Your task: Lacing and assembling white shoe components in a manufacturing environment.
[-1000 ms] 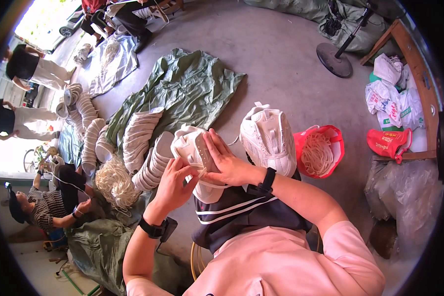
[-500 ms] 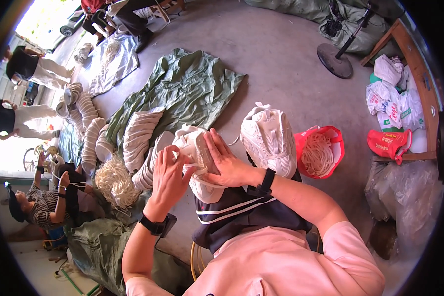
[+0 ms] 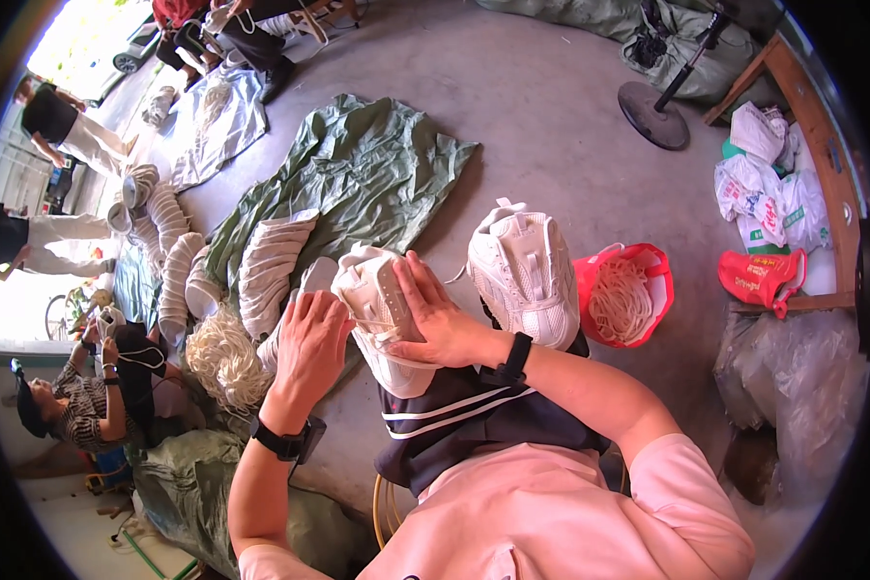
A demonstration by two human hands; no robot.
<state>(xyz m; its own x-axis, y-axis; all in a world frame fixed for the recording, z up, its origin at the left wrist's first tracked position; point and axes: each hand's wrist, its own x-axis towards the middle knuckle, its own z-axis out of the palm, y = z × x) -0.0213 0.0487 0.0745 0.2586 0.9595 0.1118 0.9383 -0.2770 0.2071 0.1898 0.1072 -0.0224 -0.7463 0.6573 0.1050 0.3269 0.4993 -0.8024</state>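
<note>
A white lace-up sneaker (image 3: 374, 285) rests on my lap, its lower end over the dark, white-striped cloth. My right hand (image 3: 437, 314) grips its right side, fingers along the upper and thumb across the lower part. At its left edge, my left hand (image 3: 311, 340) has its fingers bent and pressed together on a shoelace; the fingertips are partly hidden. Right of these hands, a second white sneaker (image 3: 524, 271) sits on my other leg with its tongue and lace holes showing, and neither hand touches it.
A red bag (image 3: 661, 300) of pale laces stands at the right. On the left lie a lace heap (image 3: 224, 358), stacked shoe parts (image 3: 275, 275) and a green tarp (image 3: 358, 164). A round-based stand (image 3: 655, 118) is far right. Several other people are at the left and far left.
My left hand has moved left, from over the sneaker's laces to its side, and the lace loop has drawn in. My right hand keeps its hold.
</note>
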